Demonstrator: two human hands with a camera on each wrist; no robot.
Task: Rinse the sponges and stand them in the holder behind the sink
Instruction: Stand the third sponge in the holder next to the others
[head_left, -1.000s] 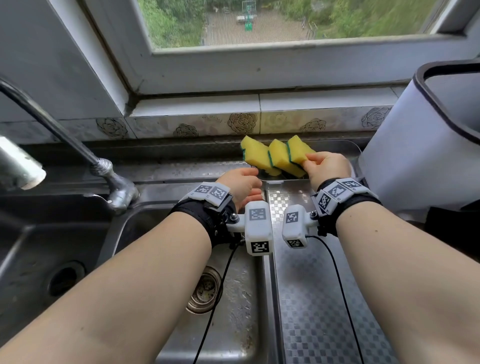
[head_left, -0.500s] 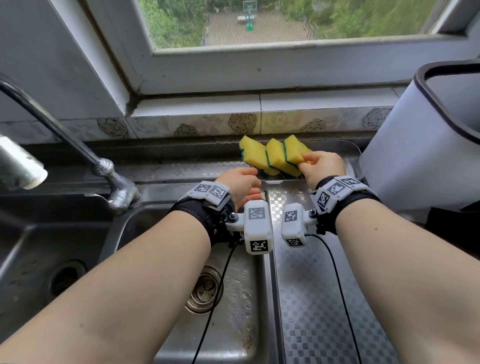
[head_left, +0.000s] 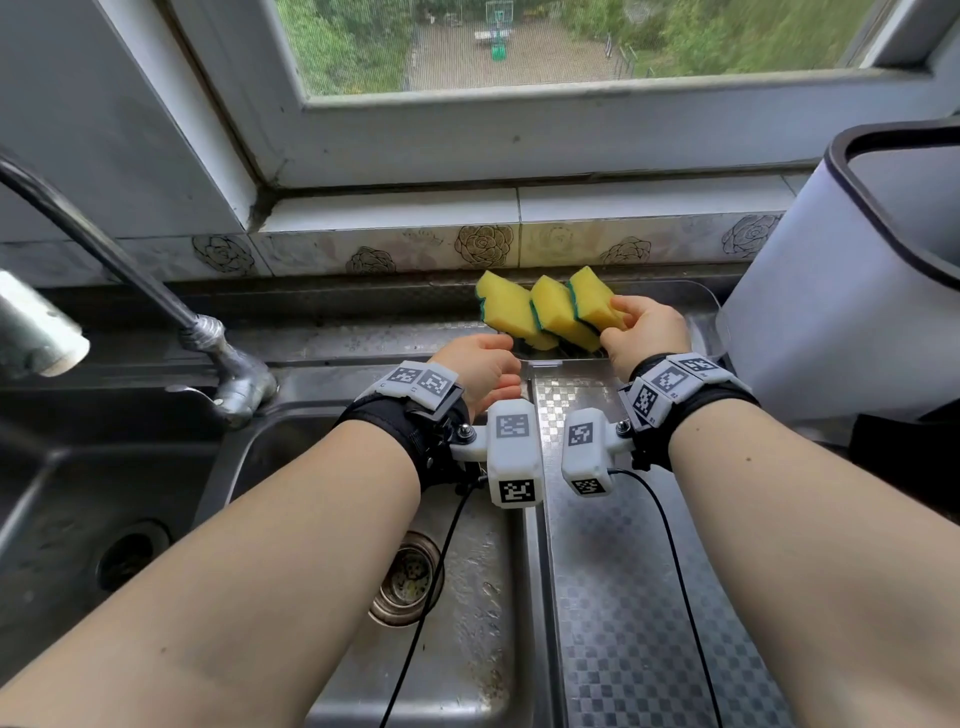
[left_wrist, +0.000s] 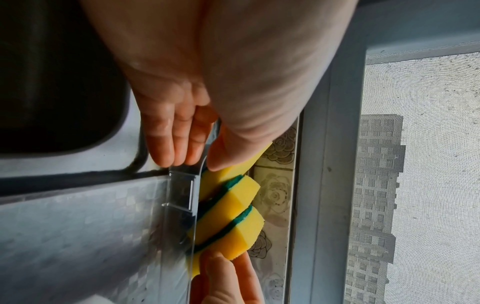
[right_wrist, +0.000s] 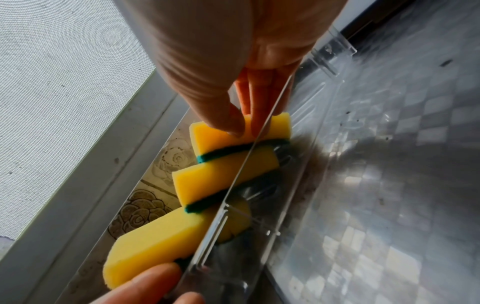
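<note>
Three yellow sponges with green scouring backs lean in a row in the clear plastic holder (left_wrist: 182, 185) behind the sink: the left sponge (head_left: 506, 306), the middle sponge (head_left: 556, 309) and the right sponge (head_left: 589, 299). My right hand (head_left: 615, 317) pinches the near corner of the right sponge (right_wrist: 215, 135) between thumb and fingers. My left hand (head_left: 506, 358) is at the row's left end. Its thumb presses on the left sponge (left_wrist: 233, 170), and its straight fingers (left_wrist: 176, 144) lie against the holder's front wall.
A metal tap (head_left: 156, 291) arches over the left. The sink basin with its drain (head_left: 410, 587) lies under my left forearm. A chequered steel drainboard (head_left: 623, 571) runs under my right arm. A white bin with a black rim (head_left: 831, 312) stands close on the right.
</note>
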